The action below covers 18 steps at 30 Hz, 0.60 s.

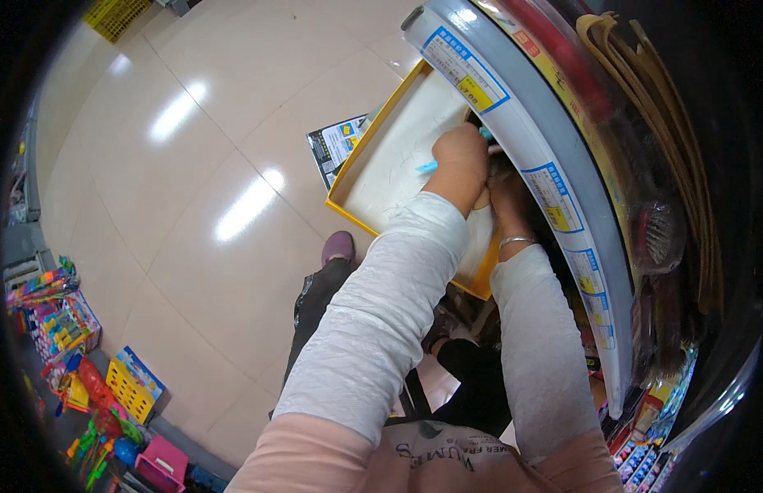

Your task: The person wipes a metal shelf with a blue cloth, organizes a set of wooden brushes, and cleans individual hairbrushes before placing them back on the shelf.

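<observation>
My left hand (461,151) is a closed fist over a shallow yellow-edged box (356,209) with a white inside. A light blue strip (427,167) sticks out to the left of the fist, and a bit of the same blue shows on its far side. What kind of item this is, I cannot tell. My right hand (507,194), with a bangle at the wrist, is close beside the left one. Its fingers are lost in the shadow under the shelf edge, so its grip is hidden. Thin dark strands lie on the white box bottom.
A shelf edge with price labels (552,197) curves over the box's right side. On that shelf are tan straps (658,123) and a wrapped brush (658,237). A dark printed package (335,145) lies beyond the box. Colourful toys (98,394) line the lower left of the tiled floor (190,296).
</observation>
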Available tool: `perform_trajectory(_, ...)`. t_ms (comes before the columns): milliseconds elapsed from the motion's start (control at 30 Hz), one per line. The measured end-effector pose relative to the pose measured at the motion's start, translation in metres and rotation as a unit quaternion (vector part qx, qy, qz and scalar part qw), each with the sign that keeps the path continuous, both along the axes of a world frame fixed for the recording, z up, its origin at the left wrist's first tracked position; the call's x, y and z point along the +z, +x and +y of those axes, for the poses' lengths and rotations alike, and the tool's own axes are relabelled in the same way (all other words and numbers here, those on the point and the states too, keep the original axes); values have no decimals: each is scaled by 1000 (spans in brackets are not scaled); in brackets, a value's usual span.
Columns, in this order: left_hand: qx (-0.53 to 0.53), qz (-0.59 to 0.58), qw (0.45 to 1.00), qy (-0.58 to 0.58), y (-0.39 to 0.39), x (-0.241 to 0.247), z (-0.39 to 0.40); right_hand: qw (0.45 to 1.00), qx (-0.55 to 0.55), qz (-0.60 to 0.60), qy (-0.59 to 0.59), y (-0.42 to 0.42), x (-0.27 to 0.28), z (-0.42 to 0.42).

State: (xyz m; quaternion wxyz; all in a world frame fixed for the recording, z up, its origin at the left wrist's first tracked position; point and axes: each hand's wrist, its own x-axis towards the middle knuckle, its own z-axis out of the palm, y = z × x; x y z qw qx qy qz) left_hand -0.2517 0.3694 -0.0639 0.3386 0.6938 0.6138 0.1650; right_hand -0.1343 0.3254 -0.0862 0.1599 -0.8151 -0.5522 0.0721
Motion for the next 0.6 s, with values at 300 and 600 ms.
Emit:
perform_trajectory(300,-27,-211,973,-85,5,-79,35,820,-188,538,-54,-44,41,-11)
perform_trajectory(600,-6,-436,856,-278,-27,-22,11,588,-146,794,49,-37,39,-24)
